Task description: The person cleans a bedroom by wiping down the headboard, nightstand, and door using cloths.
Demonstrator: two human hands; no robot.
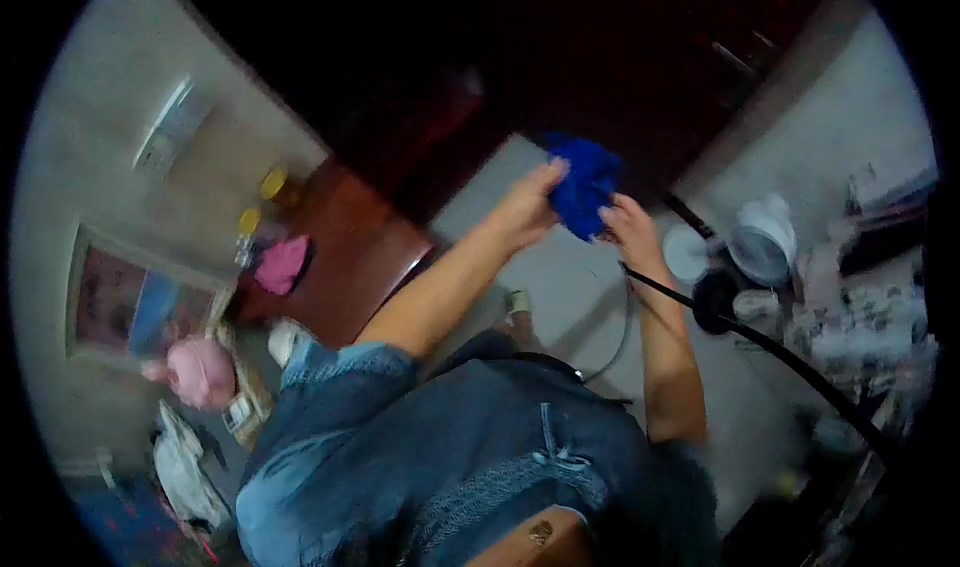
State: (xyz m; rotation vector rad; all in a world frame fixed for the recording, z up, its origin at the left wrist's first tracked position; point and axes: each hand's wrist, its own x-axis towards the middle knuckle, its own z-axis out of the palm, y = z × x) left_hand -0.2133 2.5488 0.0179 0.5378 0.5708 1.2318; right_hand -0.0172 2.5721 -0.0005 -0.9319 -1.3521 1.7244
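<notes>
Taking the middle of our view as the clock's centre, at nine o'clock we have a framed picture (pixel 140 299) on the wall, too blurred for us to read any lettering. The pale panel (pixel 176 127) at ten o'clock gives us no readable label either. Also near ten, yellow-topped jars (pixel 281 187) stand on the brown table (pixel 350 252), beside a pink cloth (pixel 283 264); no brand is legible on them. At two o'clock is our blue cloth (pixel 585 189), held up over the pale floor (pixel 560 297). Our left hand (pixel 532 205) is closed on its left edge, and our right hand (pixel 632 229) pinches its lower right edge. The cloth looks soft and bunched, so we judge that a loose pinch could let a fold slip and drop it. From three towards four o'clock, a black cable (pixel 790 345) crosses in front of our right forearm; a sweep of that arm could snag it. Past it, at three, we might knock the whitish containers (pixel 765 239) if we swung wide; we can make out no writing on them.
</notes>
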